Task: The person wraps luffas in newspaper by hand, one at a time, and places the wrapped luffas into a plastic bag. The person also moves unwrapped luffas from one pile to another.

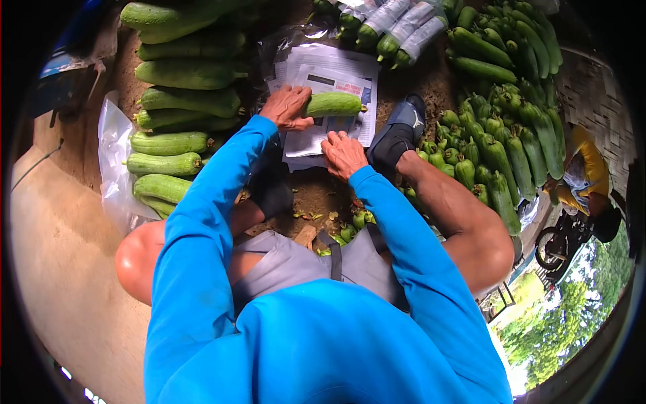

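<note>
A green gourd (334, 104) lies crosswise on a stack of printed paper sheets (367, 71). My left hand (288, 108) is closed around the gourd's left end. Below and to the right, my right hand (344, 155) has its fingers curled at the near edge of the top sheet, pinching the paper. The fingertips' underside on that hand is hidden.
Large gourds (190, 74) are lined up on the left beside clear plastic (118, 158). Paper-wrapped gourds (404, 30) lie at the top. Many unwrapped gourds (498, 158) are piled on the right, near my sandalled foot (398, 131). A person in yellow (592, 168) is at far right.
</note>
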Demonstrator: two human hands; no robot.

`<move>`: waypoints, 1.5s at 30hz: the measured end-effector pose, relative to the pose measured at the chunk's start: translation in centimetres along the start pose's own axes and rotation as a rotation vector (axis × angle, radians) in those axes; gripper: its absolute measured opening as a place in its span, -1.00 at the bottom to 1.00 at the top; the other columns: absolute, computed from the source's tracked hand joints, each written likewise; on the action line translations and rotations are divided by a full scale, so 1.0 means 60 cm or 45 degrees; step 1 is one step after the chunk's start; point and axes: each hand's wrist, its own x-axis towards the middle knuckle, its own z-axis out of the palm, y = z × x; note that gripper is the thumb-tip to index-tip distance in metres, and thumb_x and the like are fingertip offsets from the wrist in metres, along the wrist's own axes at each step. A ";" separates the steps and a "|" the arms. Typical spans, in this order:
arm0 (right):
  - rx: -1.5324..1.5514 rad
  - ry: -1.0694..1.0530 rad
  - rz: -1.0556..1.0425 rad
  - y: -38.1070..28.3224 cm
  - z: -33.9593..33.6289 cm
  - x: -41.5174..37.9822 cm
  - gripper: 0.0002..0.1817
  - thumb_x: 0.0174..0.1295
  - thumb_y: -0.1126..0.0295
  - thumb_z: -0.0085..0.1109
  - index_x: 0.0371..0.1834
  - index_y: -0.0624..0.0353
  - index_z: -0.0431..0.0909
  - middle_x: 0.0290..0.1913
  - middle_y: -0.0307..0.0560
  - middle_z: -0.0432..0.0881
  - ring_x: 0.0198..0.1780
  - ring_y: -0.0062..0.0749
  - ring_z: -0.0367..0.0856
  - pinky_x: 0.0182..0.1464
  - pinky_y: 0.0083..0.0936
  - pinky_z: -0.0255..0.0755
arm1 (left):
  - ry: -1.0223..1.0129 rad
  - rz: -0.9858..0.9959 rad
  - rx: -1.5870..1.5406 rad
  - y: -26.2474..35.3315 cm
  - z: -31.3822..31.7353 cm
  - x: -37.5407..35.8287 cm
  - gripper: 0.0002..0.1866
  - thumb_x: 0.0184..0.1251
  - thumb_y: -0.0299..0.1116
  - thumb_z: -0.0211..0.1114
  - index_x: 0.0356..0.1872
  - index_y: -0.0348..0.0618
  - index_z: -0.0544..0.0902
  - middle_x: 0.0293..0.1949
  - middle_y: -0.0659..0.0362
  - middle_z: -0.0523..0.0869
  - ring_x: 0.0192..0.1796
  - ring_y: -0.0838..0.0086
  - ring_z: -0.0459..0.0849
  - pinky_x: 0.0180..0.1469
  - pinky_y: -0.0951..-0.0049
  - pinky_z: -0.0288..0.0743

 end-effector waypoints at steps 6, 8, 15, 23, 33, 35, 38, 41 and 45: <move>-0.115 0.264 -0.171 0.002 0.008 -0.007 -0.62 -0.03 0.33 0.42 -0.16 0.06 0.47 -0.02 -0.02 0.42 0.07 -0.09 0.43 -0.08 -0.18 0.39 | -0.142 0.183 -0.080 0.034 0.011 -0.001 -0.36 0.00 0.03 0.36 -0.02 -0.25 0.45 -0.16 -0.13 0.59 -0.08 -0.07 0.54 -0.04 0.03 0.45; -0.112 0.208 -0.129 0.001 0.018 -0.012 -0.57 -0.10 0.31 0.47 -0.15 0.05 0.50 0.02 -0.04 0.43 0.11 -0.11 0.44 -0.04 -0.20 0.38 | -0.163 0.212 -0.042 0.033 0.028 0.000 -0.33 -0.05 0.03 0.38 0.01 -0.21 0.43 -0.16 -0.09 0.58 -0.08 -0.04 0.54 -0.05 0.03 0.46; 0.142 0.343 -0.052 0.020 0.014 -0.011 -0.75 0.03 0.34 0.33 -0.23 0.09 0.54 -0.04 0.00 0.45 0.05 -0.04 0.46 -0.02 -0.15 0.39 | -0.240 0.240 -0.050 0.018 0.050 -0.004 -0.24 -0.07 0.10 0.43 0.08 -0.19 0.42 -0.11 -0.05 0.59 -0.04 -0.06 0.54 -0.04 0.00 0.47; 0.406 0.459 0.069 0.042 0.014 0.010 -0.84 0.15 0.30 0.24 -0.31 0.13 0.56 -0.08 -0.03 0.51 0.00 0.05 0.49 0.02 -0.07 0.46 | -0.168 0.293 -0.091 -0.002 0.064 -0.004 -0.24 0.01 0.15 0.37 0.16 -0.16 0.46 -0.07 -0.06 0.62 -0.01 -0.08 0.57 0.11 0.04 0.46; 0.556 0.378 0.203 0.105 0.014 0.077 -0.75 0.14 0.18 0.21 -0.29 0.12 0.62 -0.18 -0.02 0.61 -0.04 0.06 0.57 0.06 -0.10 0.47 | 0.550 0.057 0.012 0.101 -0.020 -0.025 -0.69 0.12 -0.31 0.30 -0.09 -0.12 0.59 -0.14 0.07 0.61 -0.04 0.16 0.59 0.03 0.21 0.47; 0.591 0.395 0.211 0.122 0.017 0.094 -0.73 0.16 0.15 0.19 -0.27 0.12 0.60 -0.16 0.02 0.63 -0.02 0.07 0.59 0.06 -0.09 0.47 | 0.495 0.116 0.118 0.134 -0.007 -0.034 -0.54 0.02 -0.27 0.34 -0.01 -0.15 0.56 -0.04 0.08 0.59 0.04 0.18 0.55 0.10 0.18 0.43; 0.584 0.450 0.221 0.141 0.020 0.116 -0.71 0.19 0.13 0.17 -0.24 0.13 0.58 -0.18 0.07 0.63 -0.03 0.09 0.60 0.07 -0.07 0.47 | 0.180 -0.061 0.175 0.140 0.038 -0.044 -0.19 0.05 -0.16 0.37 0.38 -0.25 0.34 0.29 -0.03 0.44 0.36 0.06 0.36 0.45 0.05 0.16; 0.596 0.397 0.293 0.158 0.022 0.127 -0.69 0.23 0.13 0.13 -0.19 0.14 0.55 -0.13 0.14 0.66 -0.03 0.13 0.61 0.07 -0.07 0.48 | 0.162 -0.065 0.338 0.128 0.053 -0.029 -0.05 -0.13 -0.20 0.48 0.40 -0.21 0.29 0.36 0.01 0.35 0.44 0.08 0.26 0.54 0.05 -0.01; 0.671 0.281 0.537 0.170 -0.004 0.121 -0.68 0.27 0.15 0.05 -0.13 0.18 0.51 -0.09 0.24 0.67 0.01 0.19 0.61 0.09 -0.05 0.47 | 0.217 -0.061 0.429 0.101 0.075 0.005 -0.02 -0.25 -0.18 0.51 0.35 -0.19 0.31 0.32 0.00 0.37 0.43 0.11 0.28 0.53 0.03 0.00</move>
